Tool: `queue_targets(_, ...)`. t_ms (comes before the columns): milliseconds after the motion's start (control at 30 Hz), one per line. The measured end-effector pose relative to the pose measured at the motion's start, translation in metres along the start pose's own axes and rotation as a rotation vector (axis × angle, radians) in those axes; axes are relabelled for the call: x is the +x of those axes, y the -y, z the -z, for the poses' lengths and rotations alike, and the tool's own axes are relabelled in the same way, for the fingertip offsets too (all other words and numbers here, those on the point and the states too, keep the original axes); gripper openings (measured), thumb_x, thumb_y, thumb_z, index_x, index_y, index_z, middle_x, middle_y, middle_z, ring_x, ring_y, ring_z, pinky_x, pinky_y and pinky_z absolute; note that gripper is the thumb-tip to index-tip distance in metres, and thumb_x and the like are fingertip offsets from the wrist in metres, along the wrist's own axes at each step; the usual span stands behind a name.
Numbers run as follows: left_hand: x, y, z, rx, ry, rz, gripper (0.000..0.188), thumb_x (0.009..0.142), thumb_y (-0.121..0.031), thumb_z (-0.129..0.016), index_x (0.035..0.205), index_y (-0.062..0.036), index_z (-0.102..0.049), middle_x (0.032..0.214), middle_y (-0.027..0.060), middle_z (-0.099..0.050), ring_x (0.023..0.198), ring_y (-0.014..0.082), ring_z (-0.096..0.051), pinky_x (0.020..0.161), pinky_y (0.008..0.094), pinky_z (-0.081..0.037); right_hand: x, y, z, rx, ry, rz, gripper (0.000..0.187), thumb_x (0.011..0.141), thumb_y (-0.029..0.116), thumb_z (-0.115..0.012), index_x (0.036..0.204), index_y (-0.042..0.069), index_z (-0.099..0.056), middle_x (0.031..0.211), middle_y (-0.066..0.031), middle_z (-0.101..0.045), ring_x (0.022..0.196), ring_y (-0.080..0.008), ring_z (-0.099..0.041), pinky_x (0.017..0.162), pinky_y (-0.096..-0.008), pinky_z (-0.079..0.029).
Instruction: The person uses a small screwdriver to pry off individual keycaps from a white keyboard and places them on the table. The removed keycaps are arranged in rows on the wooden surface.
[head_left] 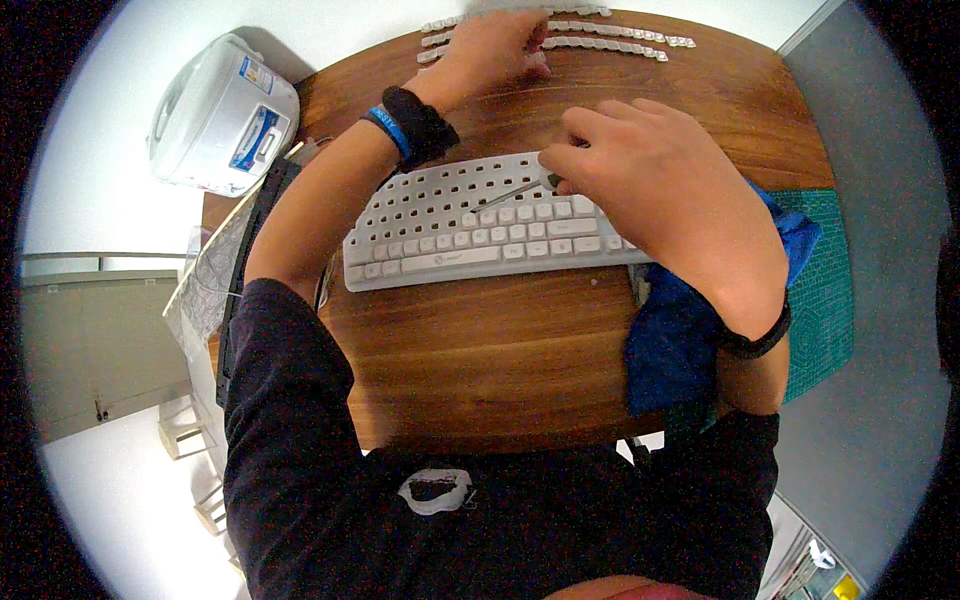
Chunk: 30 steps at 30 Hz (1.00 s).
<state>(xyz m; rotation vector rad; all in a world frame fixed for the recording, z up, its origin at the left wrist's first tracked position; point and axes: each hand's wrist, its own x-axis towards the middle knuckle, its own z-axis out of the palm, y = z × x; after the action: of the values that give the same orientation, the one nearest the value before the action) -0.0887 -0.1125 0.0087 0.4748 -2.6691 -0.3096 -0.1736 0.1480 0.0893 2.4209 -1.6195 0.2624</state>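
A white keyboard (440, 262) lies on the wooden table in front of me. Its upper rows are bare sockets, while white keycaps (512, 233) still cover the lower rows. My right hand (650, 165) is closed round a screwdriver (508, 196) with a thin metal shaft and dark handle. The shaft slants down to the left, its tip at the edge of the capped keys. Beyond the keyboard my left hand (495, 48) reaches over rows of loose keycaps (620, 46). Its fingers are bent together at the nearest row; whatever they pinch is hidden.
A white rice cooker (225, 115) stands at the far left, near a black object (262, 245) along the table's left edge. On the right, a blue cloth (668, 345) lies partly over a green cutting mat (825, 290). A grey partition (880, 200) borders the right side.
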Motion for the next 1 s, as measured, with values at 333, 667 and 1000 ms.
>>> queue_targets(333,0.007,0.003,-0.001,0.044,0.034,-0.002,0.027,0.086,-0.018,-0.083,0.096,-0.0022,-0.063,0.087,0.0179,-0.071,0.081,0.0401,-0.067,0.072,0.0500,-0.052,-0.001,0.000,0.000,0.028,-0.032,0.012,0.011,0.087,0.013,-0.065,0.097,0.010,-0.070,0.094,-0.0090,-0.064,0.096,-0.0310,-0.066,0.085,-0.0428,-0.053)
queue_targets(667,-0.021,0.004,0.021,0.042,0.062,-0.082,0.029,0.089,-0.025,-0.082,0.100,-0.0052,-0.064,0.089,0.0185,-0.070,0.083,0.0382,-0.067,0.072,0.0506,-0.051,0.001,-0.004,0.005,0.003,-0.029,0.036,0.019,0.087,0.014,-0.067,0.106,0.010,-0.071,0.104,-0.0081,-0.067,0.101,-0.0308,-0.066,0.086,-0.0437,-0.055)
queue_targets(1000,-0.132,-0.044,0.087,-0.063,0.573,-0.017,0.028,0.080,-0.026,-0.089,0.096,-0.0065,-0.078,0.092,0.0106,-0.079,0.081,0.0297,-0.075,0.074,0.0431,-0.060,0.008,-0.005,0.005,0.063,-0.111,0.106,0.023,0.083,0.008,-0.069,0.106,0.009,-0.071,0.105,-0.0068,-0.066,0.105,-0.0292,-0.064,0.086,-0.0408,-0.055)
